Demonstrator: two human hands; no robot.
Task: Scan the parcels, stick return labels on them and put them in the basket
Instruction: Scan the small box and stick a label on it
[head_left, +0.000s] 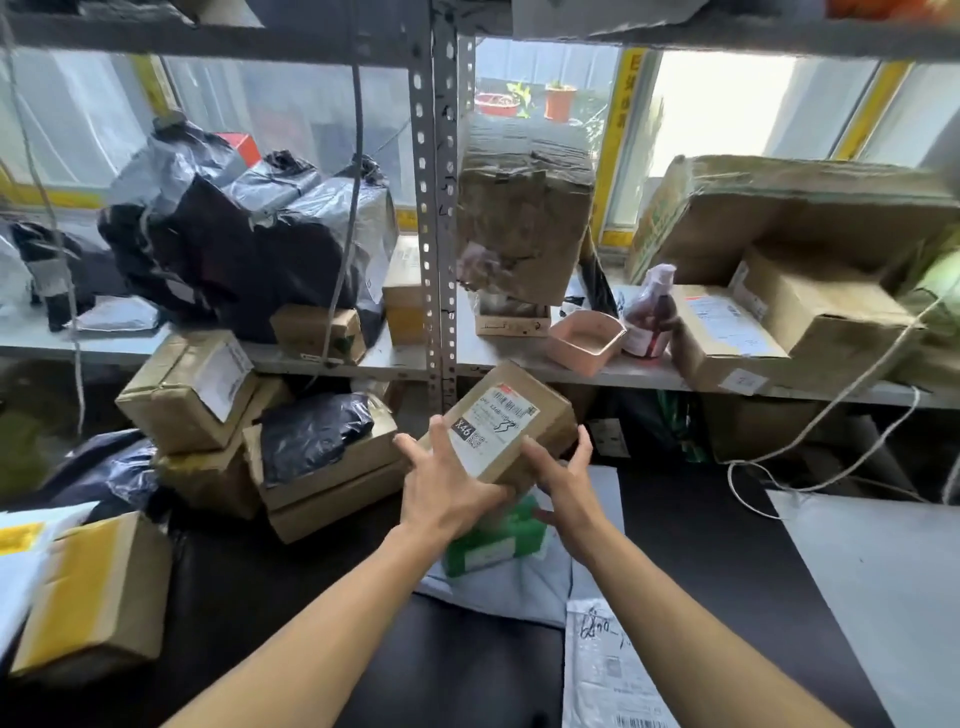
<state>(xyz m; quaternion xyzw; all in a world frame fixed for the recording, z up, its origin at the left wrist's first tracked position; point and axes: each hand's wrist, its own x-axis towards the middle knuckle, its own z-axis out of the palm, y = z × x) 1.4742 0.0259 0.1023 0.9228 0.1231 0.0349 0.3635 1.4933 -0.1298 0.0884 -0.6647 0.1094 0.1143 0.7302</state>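
A small brown cardboard parcel (540, 410) with a white shipping label marked X46 is held up above the dark table, tilted. My left hand (447, 488) grips its near left side, fingers spread over the label edge. My right hand (563, 475) holds its right underside. Below them lies a green and white packet (493, 540) on a grey mailer bag (519, 587). No basket or scanner is visible.
A heap of cardboard boxes (197, 389) and black bags (311, 431) stands at left on the table. A yellow-taped box (98, 597) sits near left. The metal shelf (519, 358) holds boxes, a pink tray (587, 338) and a bottle (649, 312). White mailers (618, 670) lie at right.
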